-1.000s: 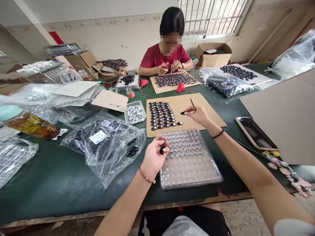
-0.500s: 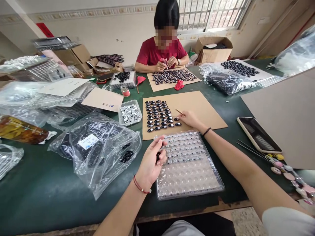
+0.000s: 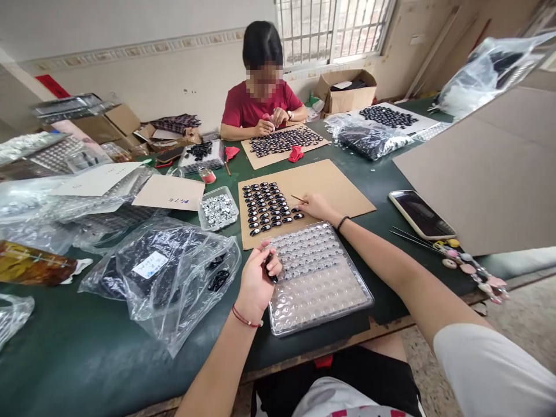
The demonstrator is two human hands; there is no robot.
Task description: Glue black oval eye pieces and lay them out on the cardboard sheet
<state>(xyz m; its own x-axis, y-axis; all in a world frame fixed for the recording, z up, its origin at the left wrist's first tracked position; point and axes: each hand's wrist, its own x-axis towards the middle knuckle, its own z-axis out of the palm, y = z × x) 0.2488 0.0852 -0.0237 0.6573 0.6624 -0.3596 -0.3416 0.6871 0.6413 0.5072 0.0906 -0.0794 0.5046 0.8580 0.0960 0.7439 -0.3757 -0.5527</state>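
Black oval pieces (image 3: 263, 210) sit in rows on the cardboard (image 3: 343, 188), left of the right hand (image 3: 319, 207).
The left hand (image 3: 256, 278) curls around more black pieces (image 3: 273, 278). Rows cover just the cardboard's left part, so it seems less than half done. They lie long ways from left to right, right ends tipped a bit away. The right hand, well apart, pinches a brown stick (image 3: 297, 198).

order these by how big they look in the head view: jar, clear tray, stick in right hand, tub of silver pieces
1. Clear tray
2. Tub of silver pieces
3. Jar
4. Stick, partly hidden by the right hand
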